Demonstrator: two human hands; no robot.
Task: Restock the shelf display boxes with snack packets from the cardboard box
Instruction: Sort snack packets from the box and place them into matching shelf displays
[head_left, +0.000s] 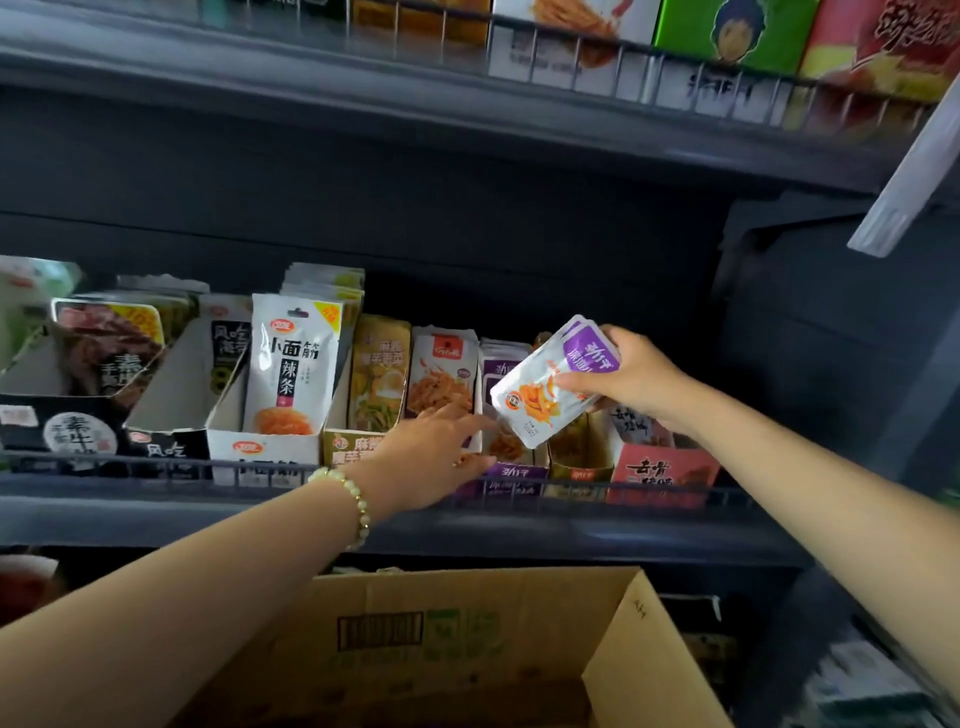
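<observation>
Single head-worn wide-angle view, facing forward and slightly downward, close to the middle shelf (156, 514) of a dark store rack. The upper shelf (311, 88) spans the top edge; an open cardboard box (467, 649) occupies the bottom centre.

Display boxes (262, 449): side by side along the shelf's (130, 512) front edge.
Cardboard box (467, 644): below the shelf, in front.
Packets (545, 387): in right hand (636, 376), before the boxes.

Dim, soft overall; blurred, wide-angle-warped edges.
</observation>
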